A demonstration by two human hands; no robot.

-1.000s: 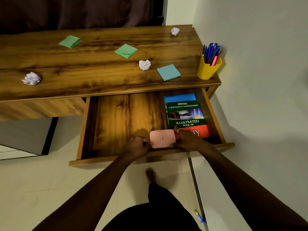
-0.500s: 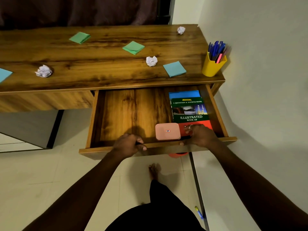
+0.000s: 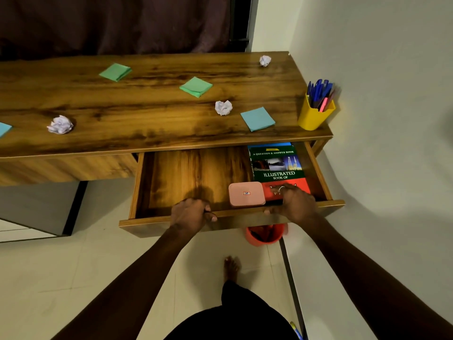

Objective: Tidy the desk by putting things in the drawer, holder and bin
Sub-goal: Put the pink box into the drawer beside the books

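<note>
The wooden drawer (image 3: 147, 220) stands pulled out under the desk. Inside lie a pink box (image 3: 246, 193) near the front and a green and red book (image 3: 277, 165) on a blue one at the right. My left hand (image 3: 190, 213) curls over the drawer's front edge. My right hand (image 3: 295, 204) grips the same edge further right, fingers over the book's red part. On the desk are three crumpled paper balls (image 3: 60, 124) (image 3: 223, 107) (image 3: 265, 60), green note pads (image 3: 115, 72) (image 3: 195, 86), a blue pad (image 3: 257, 118) and a yellow pen holder (image 3: 315, 114).
An orange bin (image 3: 266, 235) sits on the floor below the drawer's front. Another blue pad (image 3: 3, 128) shows at the desk's left edge. A white wall runs close along the right. My bare foot (image 3: 230, 267) stands on the tiled floor; a pen (image 3: 295, 330) lies there.
Both hands let go of the pink box, which now rests in the drawer, and moved onto the drawer's front edge. The drawer sits a little further in.
</note>
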